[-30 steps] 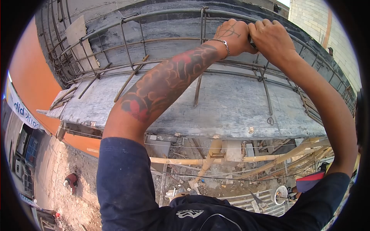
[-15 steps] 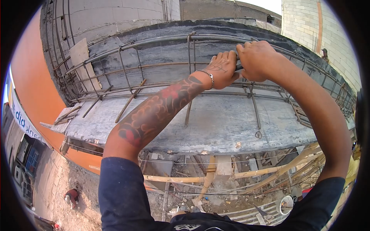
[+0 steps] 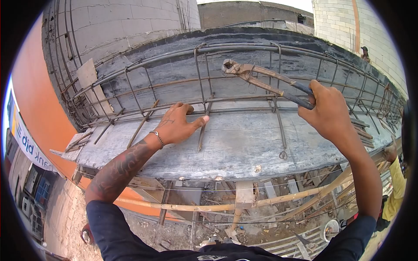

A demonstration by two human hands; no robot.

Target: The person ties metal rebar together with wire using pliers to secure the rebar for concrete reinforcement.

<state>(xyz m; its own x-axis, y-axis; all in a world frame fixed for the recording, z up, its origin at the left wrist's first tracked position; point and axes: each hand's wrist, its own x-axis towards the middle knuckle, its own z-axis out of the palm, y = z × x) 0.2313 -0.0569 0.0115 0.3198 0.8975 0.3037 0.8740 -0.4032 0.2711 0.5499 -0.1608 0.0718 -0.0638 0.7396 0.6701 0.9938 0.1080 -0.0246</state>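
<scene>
My right hand (image 3: 325, 108) is wrapped round the dark handles of rusty pincers (image 3: 257, 77), whose jaws point left over the rebar cage (image 3: 200, 78). Thin wire shows around the pincers' jaws and arms. At the cage's lower bars, my left hand (image 3: 176, 124) is spread with its thumb beside a short rusty crossbar (image 3: 204, 126); nothing is held in it. The cage of long bars and stirrups stands over a grey board (image 3: 244, 141), in front of a dark grey formwork panel (image 3: 174, 65).
Bamboo poles (image 3: 287, 197) cross below the board's front edge, above rubble-covered ground. A white bucket (image 3: 331, 230) is low at the right. A co-worker's yellow sleeve (image 3: 393, 187) shows at the far right. An orange wall (image 3: 41, 93) stands left.
My hands have moved apart. The left came down and left to the lower bars, its fingers now spread; the right moved right and down, and the pincers are now in full view.
</scene>
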